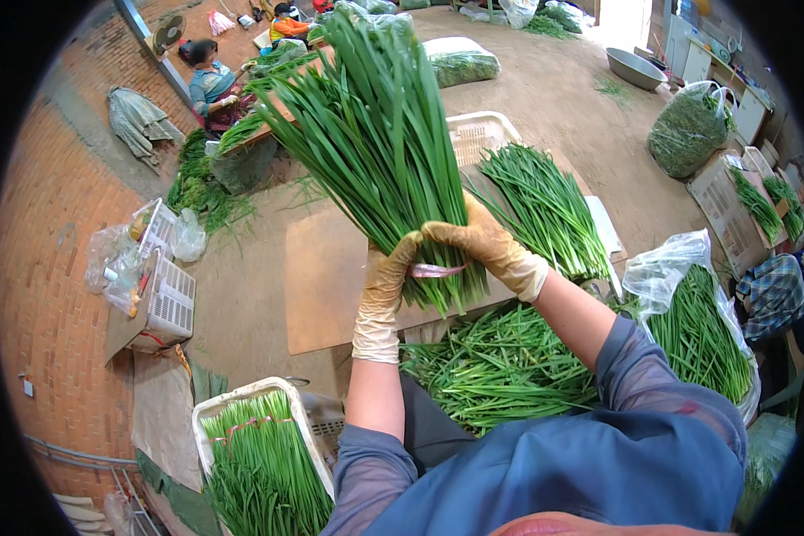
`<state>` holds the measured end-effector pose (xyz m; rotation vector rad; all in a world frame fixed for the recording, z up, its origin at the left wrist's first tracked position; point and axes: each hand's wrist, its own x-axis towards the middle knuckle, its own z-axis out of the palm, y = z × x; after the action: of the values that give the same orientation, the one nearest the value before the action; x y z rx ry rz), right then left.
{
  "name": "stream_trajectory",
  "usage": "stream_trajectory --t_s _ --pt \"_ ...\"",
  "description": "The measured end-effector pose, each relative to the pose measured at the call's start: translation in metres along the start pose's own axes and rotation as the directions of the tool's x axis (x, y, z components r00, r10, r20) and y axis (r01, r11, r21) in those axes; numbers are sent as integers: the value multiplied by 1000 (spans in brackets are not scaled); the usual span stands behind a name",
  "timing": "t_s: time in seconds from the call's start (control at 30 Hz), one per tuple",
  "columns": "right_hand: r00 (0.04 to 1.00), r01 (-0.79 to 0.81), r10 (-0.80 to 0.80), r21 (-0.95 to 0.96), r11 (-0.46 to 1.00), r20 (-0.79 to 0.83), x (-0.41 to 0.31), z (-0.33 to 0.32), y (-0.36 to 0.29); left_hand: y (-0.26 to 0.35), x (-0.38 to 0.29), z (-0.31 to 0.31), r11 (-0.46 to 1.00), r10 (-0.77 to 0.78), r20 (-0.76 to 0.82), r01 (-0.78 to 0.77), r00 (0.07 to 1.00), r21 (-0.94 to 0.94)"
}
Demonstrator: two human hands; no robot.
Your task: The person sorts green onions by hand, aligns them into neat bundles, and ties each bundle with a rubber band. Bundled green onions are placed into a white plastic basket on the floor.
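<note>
Both my hands wear stained, cream-coloured gloves and grip one large bundle of long green leaves, probably Chinese chives [382, 147], near its cut ends. A pink tie [435, 271] runs around the bundle just below my fingers. My left hand [390, 275] is on the bundle's left side, my right hand [486, 241] on its right, thumbs close together. Under the bundle lies a brown board [325, 281]. To the right, a loose pile of chives [543, 201] rests on the work surface, with a white-handled tool [615, 281], perhaps a knife, beside it.
More leaves [509, 368] are heaped at my lap. A white crate [204, 429] of tied chives stands lower left, an open plastic bag [666, 261] of chives at right. Beyond the board is another crate [506, 124]. A co-worker [214, 87] sits at a table upper left; another person [287, 27] is farther back.
</note>
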<state>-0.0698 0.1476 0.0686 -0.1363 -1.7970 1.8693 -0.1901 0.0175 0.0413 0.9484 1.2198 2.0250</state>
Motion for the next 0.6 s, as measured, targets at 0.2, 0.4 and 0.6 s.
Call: stream_trajectory --t_s 0.2,0.4,0.6 --pt "966 -233 196 235 944 169 -1 -6 47 -44 -3 -73 962 -199 111 172 974 214" --pt "939 -272 261 20 962 225 15 -14 88 -63 1 -88 915 -322 188 255 928 312" --pt "980 -195 200 171 966 -11 28 2 88 -58 23 -57 927 -129 56 100 990 360"
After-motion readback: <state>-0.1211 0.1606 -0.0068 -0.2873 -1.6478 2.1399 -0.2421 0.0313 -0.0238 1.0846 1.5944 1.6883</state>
